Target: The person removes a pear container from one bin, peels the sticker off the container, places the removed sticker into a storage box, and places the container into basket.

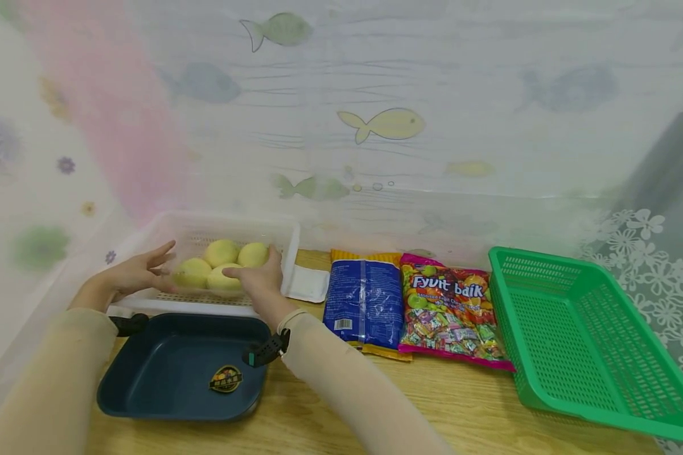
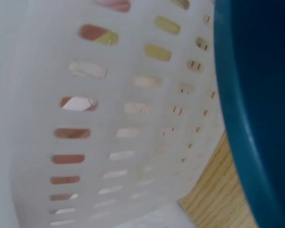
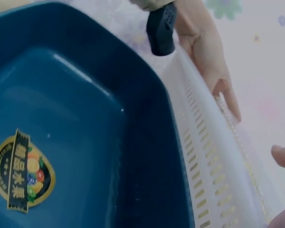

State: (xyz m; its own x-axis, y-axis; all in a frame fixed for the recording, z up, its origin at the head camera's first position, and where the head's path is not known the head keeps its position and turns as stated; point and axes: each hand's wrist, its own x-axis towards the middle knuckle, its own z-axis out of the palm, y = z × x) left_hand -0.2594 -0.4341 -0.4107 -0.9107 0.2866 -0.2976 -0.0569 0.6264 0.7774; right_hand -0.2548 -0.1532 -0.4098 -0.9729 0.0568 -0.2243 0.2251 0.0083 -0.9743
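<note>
Four pale-yellow round fruits (image 1: 222,265), white slotted basket (image 1: 205,304)

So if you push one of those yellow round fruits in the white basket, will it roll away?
Probably a little. The yellow fruits look round and smooth, so one would likely roll, but the white basket has walls that should stop it. They sit bunched together, with both hands beside them, so a push may nudge its neighbours too.

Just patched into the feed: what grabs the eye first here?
Both hands reach into the white slotted basket at the table's back left: the left hand and right hand flank four yellow fruits. An empty dark blue tray sits just in front, and a bright green basket stands far right beyond two snack bags.
</note>
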